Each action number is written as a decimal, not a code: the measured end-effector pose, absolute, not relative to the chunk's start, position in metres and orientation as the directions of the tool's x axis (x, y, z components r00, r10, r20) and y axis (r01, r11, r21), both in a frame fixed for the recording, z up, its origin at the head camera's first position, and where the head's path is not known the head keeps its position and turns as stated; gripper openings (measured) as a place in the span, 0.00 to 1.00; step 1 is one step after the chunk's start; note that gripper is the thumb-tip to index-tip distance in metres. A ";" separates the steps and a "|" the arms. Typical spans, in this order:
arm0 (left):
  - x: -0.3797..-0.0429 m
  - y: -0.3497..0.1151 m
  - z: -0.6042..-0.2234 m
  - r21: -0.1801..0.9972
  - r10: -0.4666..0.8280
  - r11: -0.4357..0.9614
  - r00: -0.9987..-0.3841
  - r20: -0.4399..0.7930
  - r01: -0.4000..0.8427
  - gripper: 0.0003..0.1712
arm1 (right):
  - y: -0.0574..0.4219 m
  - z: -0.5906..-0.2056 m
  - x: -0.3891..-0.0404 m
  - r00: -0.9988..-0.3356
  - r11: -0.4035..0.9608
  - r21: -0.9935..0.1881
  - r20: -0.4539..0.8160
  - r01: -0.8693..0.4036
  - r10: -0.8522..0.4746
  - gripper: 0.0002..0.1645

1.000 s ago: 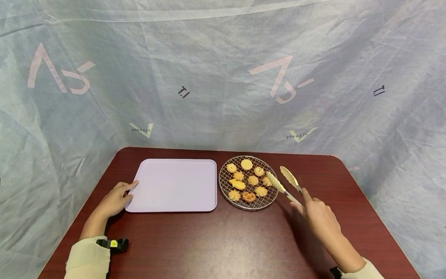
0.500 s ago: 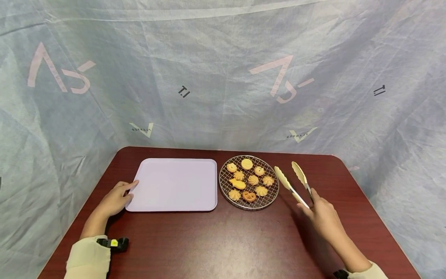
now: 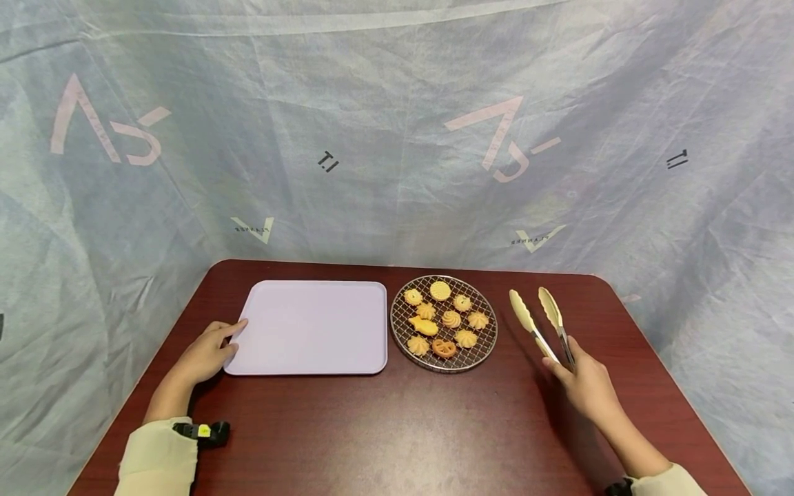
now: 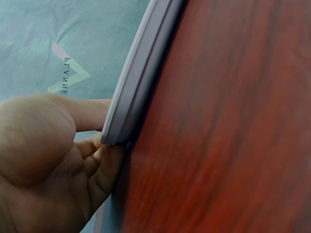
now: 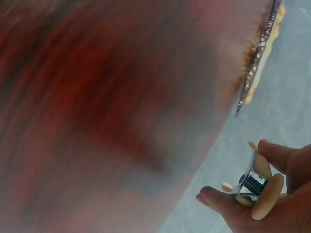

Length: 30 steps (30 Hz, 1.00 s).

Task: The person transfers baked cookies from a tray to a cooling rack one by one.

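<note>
My left hand [image 3: 203, 355] pinches the left edge of a pale lilac tray [image 3: 316, 327]. In the left wrist view, the thumb lies over the tray's rim [image 4: 138, 73] and other fingers are beneath it. My right hand [image 3: 589, 386] holds metal tongs [image 3: 524, 313] with cream scalloped tips. The tongs' arms are spread, with nothing between them, above the table right of a round wire rack [image 3: 444, 370]. The right wrist view shows the tongs' spring end [image 5: 254, 184] between thumb and fingers. On the rack lie several cookies, among them a pretzel [image 3: 444, 348] and a fish-shaped cookie [image 3: 424, 326].
The tray and rack stand side by side on a dark red wooden table [image 3: 397, 434], a narrow gap between them. A grey printed cloth [image 3: 397, 138] hangs behind the table and at both sides.
My right hand has moved right with the tongs, whose tips have gone from over the rack's right edge to beyond it. The left hand, tray and cookies keep their places.
</note>
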<state>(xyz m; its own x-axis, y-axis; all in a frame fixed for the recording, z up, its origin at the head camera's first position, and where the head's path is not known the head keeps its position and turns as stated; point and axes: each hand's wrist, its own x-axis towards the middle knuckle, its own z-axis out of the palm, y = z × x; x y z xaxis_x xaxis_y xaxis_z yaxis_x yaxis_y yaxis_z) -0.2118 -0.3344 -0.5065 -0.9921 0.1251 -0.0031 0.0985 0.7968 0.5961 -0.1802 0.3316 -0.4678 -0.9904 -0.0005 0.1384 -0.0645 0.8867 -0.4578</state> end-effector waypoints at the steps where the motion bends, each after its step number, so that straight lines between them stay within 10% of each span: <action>1: -0.212 -0.335 -0.506 0.595 0.127 0.798 -0.992 -0.002 0.101 0.30 | 0.332 -0.468 -0.181 -0.992 0.887 -0.457 0.130 -0.058 0.002 0.45; 30: -0.213 -0.335 -0.507 0.606 0.124 0.791 -0.992 -0.021 0.086 0.31 | 0.334 -0.499 -0.196 -0.983 0.896 -0.427 0.175 -0.123 -0.051 0.25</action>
